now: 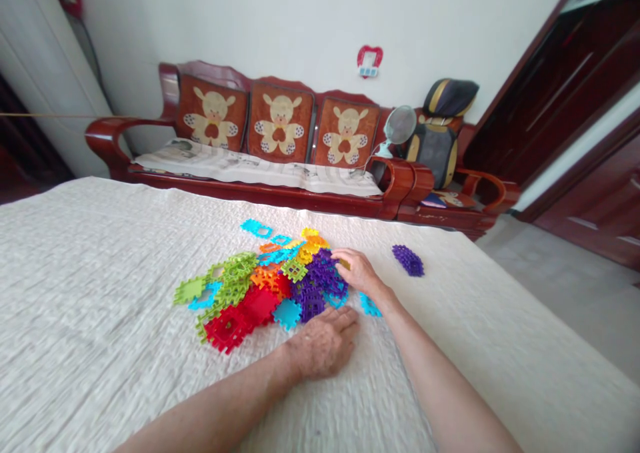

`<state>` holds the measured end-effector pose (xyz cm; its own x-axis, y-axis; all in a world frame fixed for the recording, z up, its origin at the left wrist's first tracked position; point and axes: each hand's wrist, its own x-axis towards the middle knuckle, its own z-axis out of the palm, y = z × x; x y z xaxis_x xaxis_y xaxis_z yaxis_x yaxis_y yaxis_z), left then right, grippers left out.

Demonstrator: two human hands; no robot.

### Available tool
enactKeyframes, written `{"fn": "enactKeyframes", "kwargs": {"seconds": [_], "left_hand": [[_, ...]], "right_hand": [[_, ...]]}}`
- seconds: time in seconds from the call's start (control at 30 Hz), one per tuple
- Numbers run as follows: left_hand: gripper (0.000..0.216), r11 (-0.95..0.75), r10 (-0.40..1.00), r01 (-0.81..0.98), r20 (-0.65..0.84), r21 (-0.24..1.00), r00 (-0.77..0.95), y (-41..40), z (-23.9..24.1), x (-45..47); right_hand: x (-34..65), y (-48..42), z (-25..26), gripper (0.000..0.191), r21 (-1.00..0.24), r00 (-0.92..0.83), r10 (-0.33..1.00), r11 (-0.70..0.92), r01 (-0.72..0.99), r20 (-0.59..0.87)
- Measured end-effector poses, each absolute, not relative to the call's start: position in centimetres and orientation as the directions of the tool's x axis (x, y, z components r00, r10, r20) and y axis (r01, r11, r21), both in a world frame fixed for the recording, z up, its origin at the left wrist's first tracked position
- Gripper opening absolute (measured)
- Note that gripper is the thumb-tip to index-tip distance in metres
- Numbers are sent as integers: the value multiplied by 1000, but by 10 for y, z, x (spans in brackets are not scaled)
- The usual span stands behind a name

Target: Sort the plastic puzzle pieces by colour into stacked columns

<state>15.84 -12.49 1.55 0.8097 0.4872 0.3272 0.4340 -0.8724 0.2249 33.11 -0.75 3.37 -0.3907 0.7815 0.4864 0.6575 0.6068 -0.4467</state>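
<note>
A heap of flat interlocking plastic pieces (260,283) in green, red, orange, yellow, cyan and purple lies on a white quilted cover (100,306). My left hand (325,343) rests palm down just in front of the heap, fingers stretched toward the purple pieces (315,293). My right hand (356,270) sits at the heap's right edge with fingers curled onto a yellow piece (344,264) beside the purple ones. A small built-up stack of purple pieces (408,260) lies apart to the right.
Behind the cover stands a dark red wooden bench (260,186) with teddy-bear cushions, a small fan (399,128) and a backpack (440,126) at its right end. Dark wooden doors stand at the right, with grey floor beside the bed.
</note>
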Motion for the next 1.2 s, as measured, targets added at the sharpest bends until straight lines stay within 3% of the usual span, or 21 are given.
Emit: {"fn": "enactKeyframes", "kwargs": {"seconds": [0.2,0.33,0.53,0.63,0.93,1.2], "left_hand": [[33,-856,512,456,281,242,812,-126,18,158],[36,-852,519,466,276,239,809,-126,17,157],[33,-865,499,441,302,241,812,-126,19,157],[34,-870,489,434,304,234,818,-127,21,158],[36,-875,484,436,319,213,815,-126,17,157],[36,-879,477,437,350,192,806,-124,11,156]], "right_hand": [[377,-28,30,36,-717,15,901,335,611,433],[417,-51,21,39,-768,153,928,180,614,340],[428,-66,8,35,-682,178,855,246,689,488],[429,-67,6,41,-686,184,866,221,693,464],[431,-68,6,38,-450,-52,886,284,846,461],[446,-66,2,41,-465,10,852,275,842,523]]}}
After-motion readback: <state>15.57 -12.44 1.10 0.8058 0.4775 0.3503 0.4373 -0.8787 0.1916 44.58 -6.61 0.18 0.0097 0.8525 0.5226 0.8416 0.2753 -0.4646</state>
